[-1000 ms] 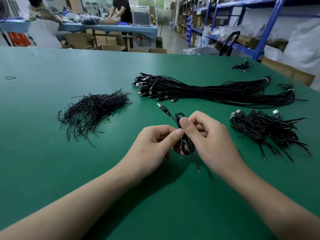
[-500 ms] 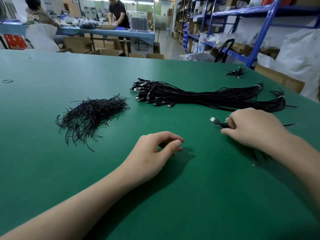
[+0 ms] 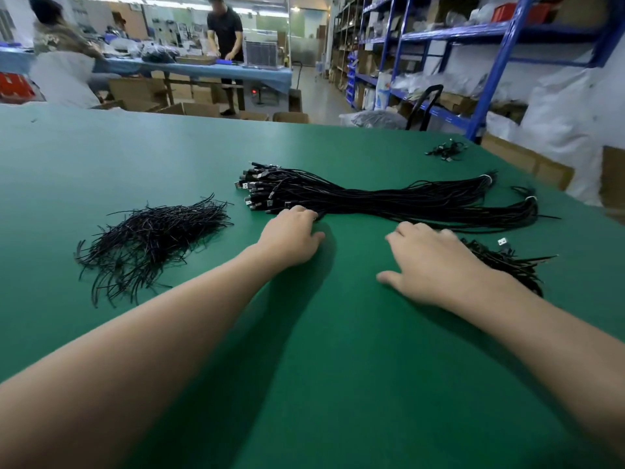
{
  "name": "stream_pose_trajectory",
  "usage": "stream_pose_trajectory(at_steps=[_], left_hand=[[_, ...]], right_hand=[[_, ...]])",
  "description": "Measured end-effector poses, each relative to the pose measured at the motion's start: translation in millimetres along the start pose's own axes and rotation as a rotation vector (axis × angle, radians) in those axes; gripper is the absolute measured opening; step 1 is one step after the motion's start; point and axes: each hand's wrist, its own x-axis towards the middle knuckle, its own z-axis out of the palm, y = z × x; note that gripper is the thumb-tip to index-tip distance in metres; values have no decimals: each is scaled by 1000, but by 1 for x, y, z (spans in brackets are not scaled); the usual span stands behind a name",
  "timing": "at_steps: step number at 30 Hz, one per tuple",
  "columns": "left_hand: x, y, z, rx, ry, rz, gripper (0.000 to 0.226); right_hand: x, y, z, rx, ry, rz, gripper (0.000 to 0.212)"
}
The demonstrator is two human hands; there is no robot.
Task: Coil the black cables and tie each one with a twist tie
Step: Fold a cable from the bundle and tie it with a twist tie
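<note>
The curled fingers of your left hand (image 3: 291,236) touched the cable bundle (image 3: 389,201), whose long axis ran crosswise just beyond them (pinch not discernible); your right hand (image 3: 436,262), fingers spread and empty, lay short of it.

You are in a packing workshop inside a warehouse: your wide green table (image 3: 338,384) carries a bulk bundle of black cables (image 3: 389,198) and a heap of ties (image 3: 152,238). On your right stand blue steel shelves (image 3: 490,32) loaded with boxes and bags, and cartons (image 3: 189,110) lie on the floor. Farther back, another person (image 3: 225,32) works standing at a long table (image 3: 203,68) with a blue cover.
</note>
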Motion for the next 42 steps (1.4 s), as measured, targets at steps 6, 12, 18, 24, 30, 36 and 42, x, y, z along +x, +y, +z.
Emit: stream_pose_trajectory(at_steps=[6, 12, 18, 24, 30, 36, 42], left_hand=[[37, 10, 16, 108, 166, -96, 42], [54, 10, 16, 151, 187, -68, 24], [39, 3, 0, -83, 89, -67, 18], [17, -12, -26, -169, 53, -48, 18], [-11, -38, -72, -273, 88, -28, 14], [-24, -27, -59, 43, -324, 42, 24], [3, 8, -4, 169, -29, -30, 46]], right_hand=[[44, -1, -1, 94, 285, 9, 28], [96, 4, 25, 235, 157, 61, 62], [142, -9, 46, 453, -16, 206, 78], [157, -14, 65, 540, 0, 219, 75], [158, -12, 68, 547, 26, 223, 75], [160, -13, 72, 507, 8, 226, 72], [164, -12, 77, 484, 24, 227, 74]])
